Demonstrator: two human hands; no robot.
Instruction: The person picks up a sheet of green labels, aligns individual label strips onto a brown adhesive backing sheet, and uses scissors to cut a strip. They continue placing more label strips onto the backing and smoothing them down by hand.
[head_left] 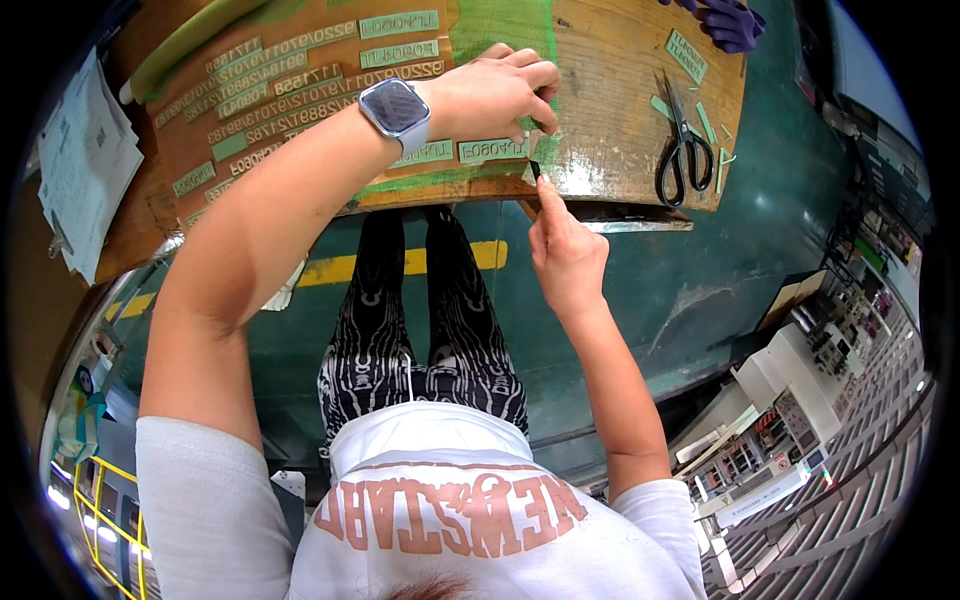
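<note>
My right hand (567, 246) is closed on a small dark craft knife blade (535, 170), its index finger stretched along it. The blade's tip meets the right end of a green strip with raised characters (490, 150) near the table's front edge. Over that end, my left hand (505, 92) has its fingers curled and its fingertips down at the strip. Exactly what lies under those fingertips is partly hidden. A grey watch (394, 108) is on my left wrist. Beneath the strip lies a brown sheet (290, 135) with a green-stained band (505, 30) beside it.
Several more green lettered strips (399, 53) lie in rows on the sheet. Black-handled scissors (684, 150) rest at the right, near thin green offcuts (706, 122) and a loose strip (686, 56). Purple gloves (731, 25) lie at the far right; papers (88, 165) hang at the left.
</note>
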